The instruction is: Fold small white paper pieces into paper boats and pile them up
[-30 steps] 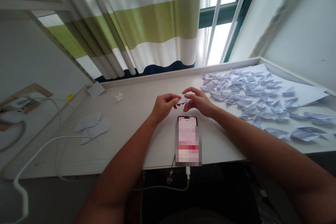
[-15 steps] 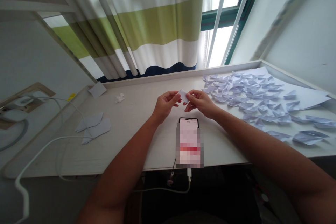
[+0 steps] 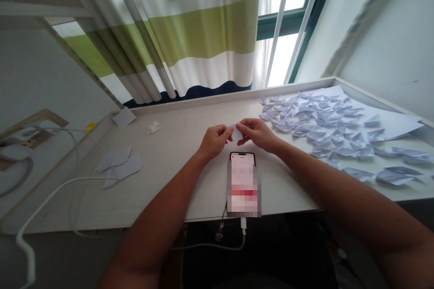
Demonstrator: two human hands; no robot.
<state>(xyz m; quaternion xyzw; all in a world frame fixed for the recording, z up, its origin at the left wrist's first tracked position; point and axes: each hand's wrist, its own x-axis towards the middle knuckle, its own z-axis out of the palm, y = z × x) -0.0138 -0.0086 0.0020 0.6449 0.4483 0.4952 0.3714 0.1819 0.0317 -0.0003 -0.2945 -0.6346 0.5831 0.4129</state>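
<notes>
A small white folded paper piece (image 3: pixel 236 132) is pinched between both my hands above the middle of the desk (image 3: pixel 169 162). My left hand (image 3: pixel 213 141) grips its left edge with closed fingers. My right hand (image 3: pixel 258 133) grips its right edge with thumb and fingers pressed together. Just below my hands a phone (image 3: pixel 242 183) lies on the desk with its screen lit.
Several folded paper boats (image 3: pixel 325 124) cover the right of the desk, on and beside a large white sheet (image 3: pixel 393 119). Flat paper pieces (image 3: pixel 119 165) lie at the left, a crumpled scrap (image 3: pixel 153 127) further back. White cables (image 3: pixel 61 185) run along the left edge. Curtain and window stand behind.
The paper piece has been turned between my fingers from flat and level to a more upright fold. Both hands stay together above the phone, shifting only slightly.
</notes>
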